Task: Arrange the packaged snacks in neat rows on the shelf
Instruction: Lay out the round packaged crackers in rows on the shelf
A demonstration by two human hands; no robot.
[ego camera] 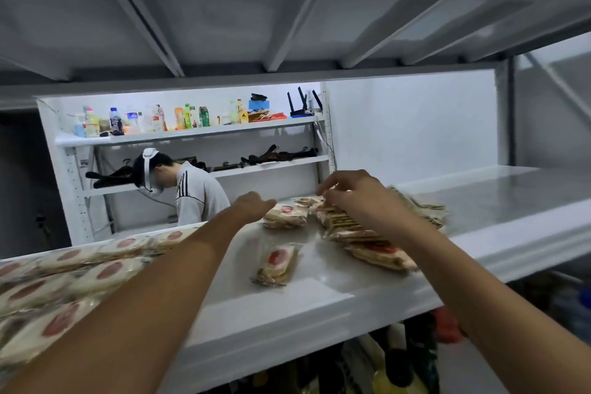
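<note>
While both arms reach deep over the white shelf (319,297), I record the following. I see the left hand (252,205) from behind, its fingers folded under and hidden, so I cannot tell whether it holds anything. It sits just beside the left end of one snack packet (286,216), which lies flat with its long axis running across the shelf, off to that hand's right. The right hand (350,197) has its fingers curled down on the far end of a loose heap (358,235) of packets and pinches at them; blur hides which one. A lone packet (276,264) lies nearer the front edge, between the forearms, long axis front to back, closer to the left arm. Laid rows (64,281) fill the shelf's left part. Judgement: the heap is unsorted, and the left hand is better placed for either single packet. A second person (195,195) stands at a rear rack (192,134), well apart.
</note>
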